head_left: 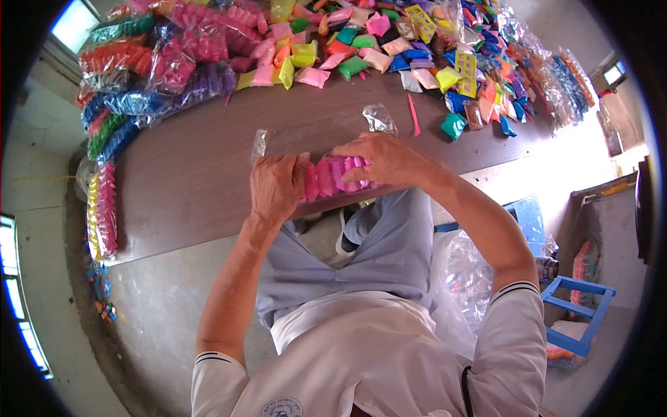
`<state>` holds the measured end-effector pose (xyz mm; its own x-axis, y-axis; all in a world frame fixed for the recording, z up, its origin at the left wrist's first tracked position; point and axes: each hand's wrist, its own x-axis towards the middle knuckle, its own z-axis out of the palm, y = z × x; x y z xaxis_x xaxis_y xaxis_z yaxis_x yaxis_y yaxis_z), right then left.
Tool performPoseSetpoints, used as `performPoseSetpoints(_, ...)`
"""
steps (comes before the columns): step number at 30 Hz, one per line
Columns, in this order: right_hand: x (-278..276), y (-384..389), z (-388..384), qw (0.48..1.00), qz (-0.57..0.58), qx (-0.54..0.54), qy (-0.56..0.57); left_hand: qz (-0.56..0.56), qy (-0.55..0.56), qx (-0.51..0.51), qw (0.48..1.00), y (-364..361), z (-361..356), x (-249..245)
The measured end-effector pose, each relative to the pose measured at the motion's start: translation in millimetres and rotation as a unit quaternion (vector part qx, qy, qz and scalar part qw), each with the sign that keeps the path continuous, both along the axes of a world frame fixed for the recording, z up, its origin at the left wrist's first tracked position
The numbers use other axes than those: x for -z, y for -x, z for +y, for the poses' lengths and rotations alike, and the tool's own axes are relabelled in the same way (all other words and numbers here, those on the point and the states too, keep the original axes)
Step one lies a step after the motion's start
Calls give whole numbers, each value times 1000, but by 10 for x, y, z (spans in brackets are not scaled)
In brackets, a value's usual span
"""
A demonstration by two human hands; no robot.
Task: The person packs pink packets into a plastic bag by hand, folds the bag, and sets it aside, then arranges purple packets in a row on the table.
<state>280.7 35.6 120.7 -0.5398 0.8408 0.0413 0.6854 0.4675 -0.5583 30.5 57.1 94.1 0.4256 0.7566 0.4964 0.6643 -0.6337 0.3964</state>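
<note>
A row of bright pink clay-like packets (332, 176) lies side by side at the table's near edge. Around its left end my left hand (276, 185) is closed, thumb toward the packets. My right hand (383, 158) grips the right end from above, fingers bent over the pink pieces. Clear plastic film (260, 144) sticks up beyond my left hand, and another crumpled clear piece (379, 119) shows just past my right hand. Whether these pieces join the wrapping round the row is hidden by my hands.
Heaped colored packets (313, 59) cover the far side of the brown table (180, 167). A pink stick (413, 115) lies at the right. Bundled packets (105, 208) hang over the left edge. Beside my legs are a clear plastic bag (458, 278) and a blue frame (580, 316).
</note>
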Motion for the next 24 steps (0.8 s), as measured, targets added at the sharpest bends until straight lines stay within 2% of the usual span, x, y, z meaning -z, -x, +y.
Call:
performPoseSetpoints(4, 26, -3, 29, 999, -26, -6, -18, -12, 39, 35, 999, 55, 13, -111)
performPoseSetpoints(6, 83, 1, 45, 999, -20, 17, -22, 23, 175, 47, 983, 85, 14, -231)
performPoseSetpoints(9, 83, 23, 49, 999, 4, 28, -31, -4, 219, 98, 971, 150, 25, -283)
performPoseSetpoints(12, 94, 69, -15, 998, 8, 41, -39, 17, 269, 96, 958, 217, -92, -429)
performPoseSetpoints(16, 102, 34, 8, 998, 8, 64, -18, -16, 272, 147, 951, 263, -41, -285)
performPoseSetpoints(18, 37, 1, 6, 983, 159, 79, 56, 16, 219, 128, 967, 236, -55, -297)
performPoseSetpoints(19, -1, -16, -15, 982, 160, 79, 57, 17, 220, 128, 967, 237, -58, -288)
performPoseSetpoints(21, -108, -77, 4, 991, 133, 8, -20, 11, 203, 123, 971, 201, 1, -266)
performPoseSetpoints(22, -150, -64, -9, 991, 133, 8, -20, 11, 204, 123, 971, 192, -3, -279)
performPoseSetpoints(24, -211, -11, -52, 998, 43, -28, 35, -12, 246, 113, 963, 168, -21, -336)
